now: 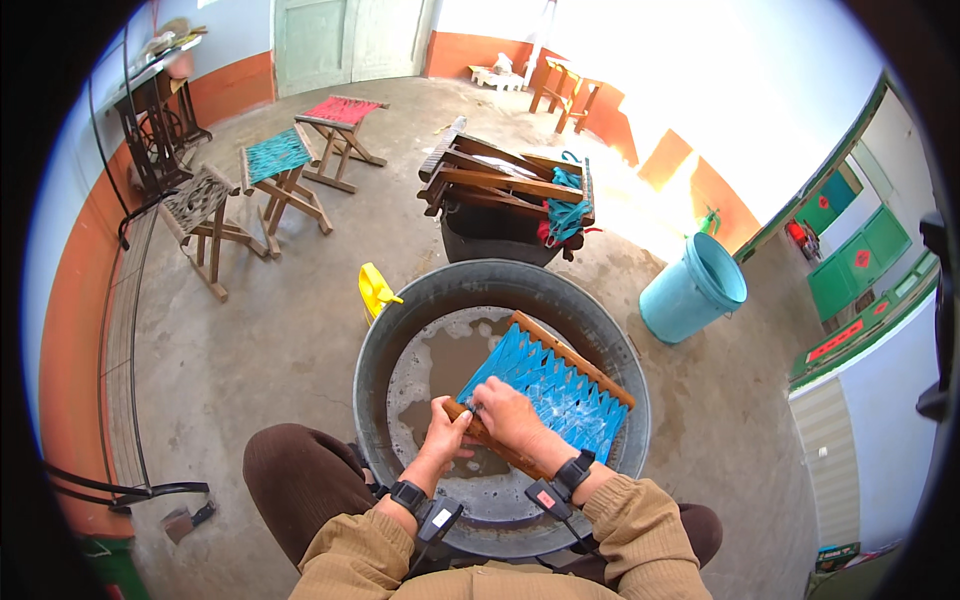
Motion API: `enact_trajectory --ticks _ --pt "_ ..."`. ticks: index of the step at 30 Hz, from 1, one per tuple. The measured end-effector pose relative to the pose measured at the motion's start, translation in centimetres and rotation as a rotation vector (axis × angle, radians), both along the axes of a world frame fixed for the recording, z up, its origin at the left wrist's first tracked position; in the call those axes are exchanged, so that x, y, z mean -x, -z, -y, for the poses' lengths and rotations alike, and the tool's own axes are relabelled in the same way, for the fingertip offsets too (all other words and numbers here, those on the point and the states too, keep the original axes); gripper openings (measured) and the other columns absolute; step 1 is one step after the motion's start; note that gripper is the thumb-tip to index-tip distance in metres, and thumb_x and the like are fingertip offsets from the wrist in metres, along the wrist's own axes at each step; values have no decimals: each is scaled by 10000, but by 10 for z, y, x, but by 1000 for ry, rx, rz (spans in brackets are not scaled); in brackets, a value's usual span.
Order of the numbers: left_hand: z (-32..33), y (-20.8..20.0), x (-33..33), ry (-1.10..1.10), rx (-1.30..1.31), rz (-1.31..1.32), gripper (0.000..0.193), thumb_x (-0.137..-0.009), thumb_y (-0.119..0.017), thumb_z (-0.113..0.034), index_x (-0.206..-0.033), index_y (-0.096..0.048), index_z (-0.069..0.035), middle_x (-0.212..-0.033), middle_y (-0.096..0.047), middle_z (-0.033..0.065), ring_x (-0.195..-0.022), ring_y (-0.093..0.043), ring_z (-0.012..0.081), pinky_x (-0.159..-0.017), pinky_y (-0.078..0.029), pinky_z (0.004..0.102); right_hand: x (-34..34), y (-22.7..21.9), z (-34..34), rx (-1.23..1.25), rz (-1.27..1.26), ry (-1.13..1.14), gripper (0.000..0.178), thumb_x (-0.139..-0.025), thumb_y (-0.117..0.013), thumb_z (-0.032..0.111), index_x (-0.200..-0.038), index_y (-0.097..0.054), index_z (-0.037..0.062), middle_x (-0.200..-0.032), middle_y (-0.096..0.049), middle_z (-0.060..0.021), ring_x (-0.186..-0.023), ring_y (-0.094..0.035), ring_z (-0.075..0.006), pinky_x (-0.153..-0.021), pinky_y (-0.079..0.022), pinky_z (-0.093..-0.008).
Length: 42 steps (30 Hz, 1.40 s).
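Note:
A folding stool with a woven blue seat (575, 397) and brown wooden rails leans tilted inside a large round metal tub (371, 365). White suds lie on the webbing. My left hand (442, 437) is closed around the near end of the lower wooden rail. On the webbing beside that rail rests my right hand (508, 414), its fingers curled and pressed together; whatever they may hold is hidden under them. Murky, foamy water (445, 366) covers the tub's bottom below the stool.
Beyond the tub, wooden stool frames (500, 178) are piled on a dark container (490, 236). A yellow bottle (375, 290) stands against the tub's left rim. To the right is a light-blue bucket (690, 290). Three folding stools, including a teal one (278, 157), stand at the far left.

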State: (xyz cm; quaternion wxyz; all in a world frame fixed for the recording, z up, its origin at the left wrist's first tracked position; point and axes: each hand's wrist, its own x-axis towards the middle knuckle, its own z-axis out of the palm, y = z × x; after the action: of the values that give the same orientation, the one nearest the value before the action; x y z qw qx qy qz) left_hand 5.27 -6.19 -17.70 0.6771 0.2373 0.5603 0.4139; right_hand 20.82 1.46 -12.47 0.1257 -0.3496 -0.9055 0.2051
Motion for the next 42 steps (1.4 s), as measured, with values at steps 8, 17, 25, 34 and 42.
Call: enact_trajectory --ticks 8,17,25,34,42 --pt "2 2 1 0 -38 18 539 -998 -567 -240 -1398 -208 -192 -1240 -496 170 -871 -697 317 -672 -595 489 1 2 0 -233 5 375 133 -829 -622 57 -946 -585 107 -968 -567 -125 -926 -626 -343 -768 -543 -448" --pt "2 -2 1 8 -39 -19 520 -1001 -563 -239 -1388 -221 -182 -1212 -511 158 -844 -687 281 -670 -596 479 -3 -6 -12 -235 153 386 101 -846 -635 85 -936 -595 108 -966 -571 -113 -920 -632 -336 -740 -538 -453" --pt "1 -1 0 -9 -34 -36 532 -995 -575 -236 -1391 -224 -178 -1208 -514 157 -855 -688 279 -665 -598 468 16 2 -14 -208 23 149 120 -826 -649 95 -933 -593 104 -963 -571 -125 -905 -627 -342 -743 -549 -441" --pt "0 3 0 2 -47 -30 538 -992 -581 -240 -1395 -229 -179 -1213 -506 147 -886 -681 278 -669 -602 469 27 1 -18 -80 -81 10 136 -808 -667 96 -929 -606 103 -970 -568 -128 -903 -623 -353 -762 -547 -429" --pt "1 -2 1 0 -28 -41 518 -997 -580 -245 -1385 -242 -182 -1223 -500 133 -902 -662 255 -682 -599 473 28 -1 -26 -247 49 354 91 -840 -657 120 -926 -636 99 -965 -585 -130 -905 -640 -346 -752 -548 -451"
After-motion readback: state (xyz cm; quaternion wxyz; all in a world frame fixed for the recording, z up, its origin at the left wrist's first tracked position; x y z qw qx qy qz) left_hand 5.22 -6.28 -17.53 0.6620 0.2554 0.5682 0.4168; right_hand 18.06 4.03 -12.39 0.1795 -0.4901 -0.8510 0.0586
